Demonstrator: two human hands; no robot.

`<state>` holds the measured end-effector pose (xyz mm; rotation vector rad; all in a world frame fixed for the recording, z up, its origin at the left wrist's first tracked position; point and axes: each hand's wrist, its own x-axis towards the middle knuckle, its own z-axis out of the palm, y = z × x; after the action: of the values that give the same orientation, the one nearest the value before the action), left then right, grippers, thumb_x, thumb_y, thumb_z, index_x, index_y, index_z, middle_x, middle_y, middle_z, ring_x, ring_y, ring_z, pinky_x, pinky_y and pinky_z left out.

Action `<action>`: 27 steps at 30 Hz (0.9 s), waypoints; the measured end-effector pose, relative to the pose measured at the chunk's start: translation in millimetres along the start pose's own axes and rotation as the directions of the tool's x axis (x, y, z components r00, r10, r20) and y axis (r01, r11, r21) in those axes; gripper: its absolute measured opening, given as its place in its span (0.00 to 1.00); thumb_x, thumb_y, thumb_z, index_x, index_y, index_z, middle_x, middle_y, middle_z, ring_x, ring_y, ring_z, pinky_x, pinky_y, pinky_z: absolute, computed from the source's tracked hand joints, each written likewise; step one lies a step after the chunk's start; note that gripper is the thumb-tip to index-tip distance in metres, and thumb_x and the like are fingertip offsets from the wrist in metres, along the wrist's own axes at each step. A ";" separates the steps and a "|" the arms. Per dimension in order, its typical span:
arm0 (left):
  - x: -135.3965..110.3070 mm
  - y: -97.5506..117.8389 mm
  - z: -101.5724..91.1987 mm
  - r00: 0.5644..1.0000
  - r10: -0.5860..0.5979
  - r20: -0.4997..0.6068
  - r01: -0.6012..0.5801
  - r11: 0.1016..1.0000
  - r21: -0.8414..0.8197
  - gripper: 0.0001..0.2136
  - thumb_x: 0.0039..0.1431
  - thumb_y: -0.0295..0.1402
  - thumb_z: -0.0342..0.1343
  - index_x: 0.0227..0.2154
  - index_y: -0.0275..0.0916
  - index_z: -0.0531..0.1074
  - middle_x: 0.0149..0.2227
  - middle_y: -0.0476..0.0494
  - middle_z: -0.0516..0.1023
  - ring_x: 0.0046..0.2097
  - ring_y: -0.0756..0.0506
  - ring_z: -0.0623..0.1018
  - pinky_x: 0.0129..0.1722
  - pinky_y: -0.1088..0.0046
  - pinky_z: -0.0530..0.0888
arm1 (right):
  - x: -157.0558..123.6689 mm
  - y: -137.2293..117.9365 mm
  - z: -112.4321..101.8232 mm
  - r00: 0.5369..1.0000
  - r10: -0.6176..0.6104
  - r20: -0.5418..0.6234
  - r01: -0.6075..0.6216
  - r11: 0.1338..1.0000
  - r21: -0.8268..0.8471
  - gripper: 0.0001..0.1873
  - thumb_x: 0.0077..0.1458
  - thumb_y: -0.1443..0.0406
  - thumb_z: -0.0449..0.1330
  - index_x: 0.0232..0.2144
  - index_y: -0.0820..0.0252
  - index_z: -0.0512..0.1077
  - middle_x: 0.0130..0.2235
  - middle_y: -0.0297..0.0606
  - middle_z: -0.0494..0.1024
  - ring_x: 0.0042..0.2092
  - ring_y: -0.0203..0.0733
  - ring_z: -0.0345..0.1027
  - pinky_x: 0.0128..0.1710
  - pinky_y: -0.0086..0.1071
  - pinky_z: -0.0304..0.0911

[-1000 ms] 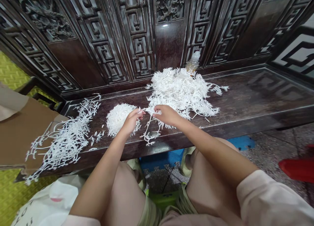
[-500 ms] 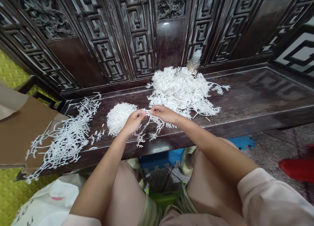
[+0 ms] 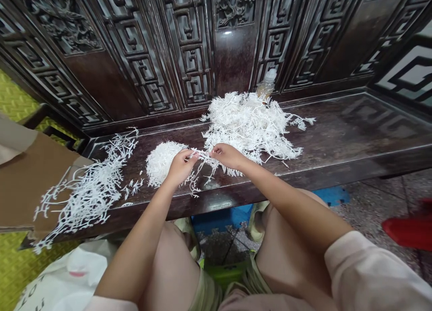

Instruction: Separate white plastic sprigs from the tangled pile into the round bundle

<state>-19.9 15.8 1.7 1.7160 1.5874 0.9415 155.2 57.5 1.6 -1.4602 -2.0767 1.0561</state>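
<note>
Between my two hands stretches a white branching plastic stem (image 3: pixel 204 155), its twigs dangling over the bench's front edge. My left hand (image 3: pixel 182 166) pinches one end, beside a rounded heap of small white pieces (image 3: pixel 165 161). The fingers of my right hand (image 3: pixel 227 155) are pinched at the stem's other end, in front of a large pile of bushy white sprigs (image 3: pixel 248 124). Farther left lies a tangle of bare white stems (image 3: pixel 96 191), with a few loose bits (image 3: pixel 133 188) beside it. Fingertip contact is too small to see clearly.
The dark wooden bench (image 3: pixel 337 131) has a carved back (image 3: pixel 236 54). A clear bottle (image 3: pixel 267 83) stands behind the large pile. Cardboard (image 3: pixel 37 180) leans at the left end, above a white bag (image 3: pixel 70 275). A red object (image 3: pixel 408 232) is on the floor at right.
My hands have drawn slightly apart, the right one moving a little to the right. The stem between them shows more of its length, and its dangling twigs have risen slightly.
</note>
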 end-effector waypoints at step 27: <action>-11.5 -108.4 -97.1 0.682 -0.525 -0.510 0.696 0.679 0.232 0.15 0.47 0.40 0.46 0.25 0.33 0.71 0.33 0.30 0.73 0.41 0.33 0.69 0.37 0.57 0.60 | -3.8 -3.2 -7.4 0.994 -0.095 -0.052 0.082 0.973 -0.214 0.11 0.50 0.60 0.49 0.29 0.59 0.68 0.31 0.39 0.72 0.30 0.39 0.61 0.28 0.30 0.51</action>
<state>-161.3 11.6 -34.2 1.0557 2.5897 0.6404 159.6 56.0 9.2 -1.4616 -2.2432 0.7658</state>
